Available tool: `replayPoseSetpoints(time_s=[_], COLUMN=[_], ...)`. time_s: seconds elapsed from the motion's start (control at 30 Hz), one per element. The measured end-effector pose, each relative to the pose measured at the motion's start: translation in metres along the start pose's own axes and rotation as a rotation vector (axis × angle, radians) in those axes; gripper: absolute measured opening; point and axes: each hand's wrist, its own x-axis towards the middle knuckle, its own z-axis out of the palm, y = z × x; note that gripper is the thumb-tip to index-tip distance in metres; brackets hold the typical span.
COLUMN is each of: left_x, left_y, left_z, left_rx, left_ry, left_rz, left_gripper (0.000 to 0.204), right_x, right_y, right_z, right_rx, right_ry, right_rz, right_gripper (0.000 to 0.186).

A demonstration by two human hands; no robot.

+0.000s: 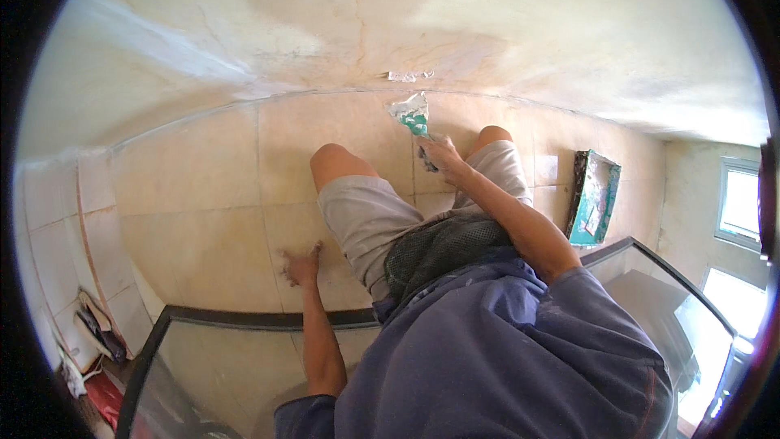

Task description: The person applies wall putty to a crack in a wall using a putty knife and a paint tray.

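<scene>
My right hand [441, 154] is closed around the handle of a putty knife [414, 116]. Its wide blade, green with whitish filler smeared over it, points at the foot of the pale wall [455, 16]. Just beyond the blade, a small strip of white filler [410, 76] sticks to the wall, and a narrow gap separates the two. Beside my left knee, my left hand [302, 265] holds nothing. Its fingers are spread over the beige floor tiles [203, 252]; whether they touch them I cannot tell.
To the right lies a green tray [578, 228] with dark, smeared edges. A black-framed glass panel [244, 358] stretches close behind me on both sides. Shoes [101, 327] and a red item [104, 398] sit at the far left. A window [739, 199] is at the far right.
</scene>
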Motion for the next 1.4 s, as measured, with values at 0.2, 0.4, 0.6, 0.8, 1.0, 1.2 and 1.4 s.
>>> replayPoseSetpoints(time_s=[0.2, 0.4, 0.6, 0.8, 1.0, 1.2, 1.4], left_x=[0.035, 0.067, 0.067, 0.064, 0.060, 0.049, 0.048], left_y=[-0.014, -0.040, -0.036, -0.031, -0.035, -0.033, -0.036], left_z=[0.020, 0.046, 0.057, 0.047, 0.050, 0.029, 0.026], left_rx=[0.102, 0.215, 0.227, 0.185, 0.135, 0.086, 0.034], left_ry=[0.026, 0.053, 0.095, -0.007, 0.032, -0.021, -0.027], left_rz=[0.208, 0.356, 0.291, 0.250, 0.228, 0.203, 0.219], left_gripper=[0.114, 0.099, 0.095, 0.106, 0.114, 0.116, 0.113], right_x=[0.047, 0.057, 0.045, 0.018, -0.019, -0.071, -0.119], right_y=[0.015, 0.003, -0.008, -0.040, -0.078, -0.121, -0.120], right_z=[0.022, 0.028, 0.029, 0.026, 0.021, 0.009, -0.010], right_rx=[0.313, 0.424, 0.466, 0.563, 0.562, 0.515, 0.375], right_ry=[-0.015, -0.009, 0.025, 0.017, -0.029, -0.131, -0.109], right_rz=[0.133, 0.094, 0.059, 0.096, 0.045, -0.030, -0.132], right_gripper=[0.017, 0.014, 0.012, 0.013, 0.013, 0.013, 0.017])
